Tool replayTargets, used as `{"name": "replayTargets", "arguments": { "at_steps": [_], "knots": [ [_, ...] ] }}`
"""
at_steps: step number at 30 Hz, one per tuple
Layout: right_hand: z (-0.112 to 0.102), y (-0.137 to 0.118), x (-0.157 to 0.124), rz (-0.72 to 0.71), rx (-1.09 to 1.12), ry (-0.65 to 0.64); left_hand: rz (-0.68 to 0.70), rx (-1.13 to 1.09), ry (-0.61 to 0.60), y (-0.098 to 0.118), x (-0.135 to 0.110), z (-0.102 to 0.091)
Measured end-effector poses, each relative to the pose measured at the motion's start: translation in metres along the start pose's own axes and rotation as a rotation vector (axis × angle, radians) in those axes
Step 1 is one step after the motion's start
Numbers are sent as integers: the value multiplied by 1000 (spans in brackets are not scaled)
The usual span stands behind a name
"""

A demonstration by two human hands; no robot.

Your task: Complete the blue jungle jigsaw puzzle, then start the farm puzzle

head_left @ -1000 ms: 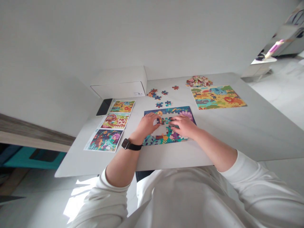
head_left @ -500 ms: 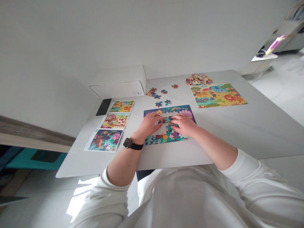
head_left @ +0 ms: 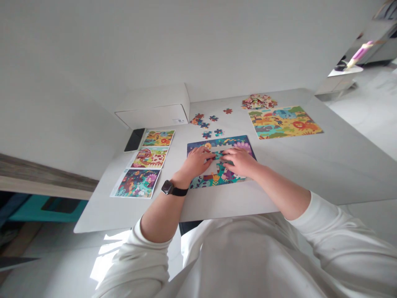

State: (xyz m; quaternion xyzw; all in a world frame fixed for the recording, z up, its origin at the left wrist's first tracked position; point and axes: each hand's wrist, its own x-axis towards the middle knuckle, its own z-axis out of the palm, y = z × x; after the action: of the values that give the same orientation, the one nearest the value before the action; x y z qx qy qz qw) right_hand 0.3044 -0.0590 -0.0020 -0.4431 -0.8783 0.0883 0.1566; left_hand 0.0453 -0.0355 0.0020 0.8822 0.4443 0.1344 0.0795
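Observation:
A partly filled jigsaw puzzle (head_left: 217,142) with a dark blue and teal picture lies in front of me, its middle showing bare white backing. My left hand (head_left: 198,161), with a black watch on the wrist, rests over its left half. From the right, my right hand (head_left: 238,160) reaches over the same gap. Between the two sets of fingertips sits a teal puzzle piece (head_left: 218,155), and both hands pinch at it from opposite sides. Fingers cover part of the piece and its edges.
Loose pieces (head_left: 206,134) lie behind the puzzle, with a heap of pieces (head_left: 259,101) farther back. A finished animal puzzle (head_left: 285,122) is at the right. Picture cards (head_left: 138,183), a phone (head_left: 134,140) and a white box (head_left: 151,116) stand at the left.
Both hands stay almost in place over the gap. The left fingers have shifted slightly, covering a dark piece that showed beside them before. The view has tilted a little.

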Motion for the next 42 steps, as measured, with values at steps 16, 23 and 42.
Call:
{"name": "replayTargets", "arguments": {
  "at_steps": [16, 23, 42],
  "knots": [
    [-3, 0, 1, -13, -3, -24, -79, 89, -25, 18, -3, -5],
    [-8, 4, -2, 128, -11, 96, -54, 7, 10, 7, 0, -4],
    [4, 12, 20, 110, -43, 69, -79, -15, 69, 3, 0, -3]
  ]
}}
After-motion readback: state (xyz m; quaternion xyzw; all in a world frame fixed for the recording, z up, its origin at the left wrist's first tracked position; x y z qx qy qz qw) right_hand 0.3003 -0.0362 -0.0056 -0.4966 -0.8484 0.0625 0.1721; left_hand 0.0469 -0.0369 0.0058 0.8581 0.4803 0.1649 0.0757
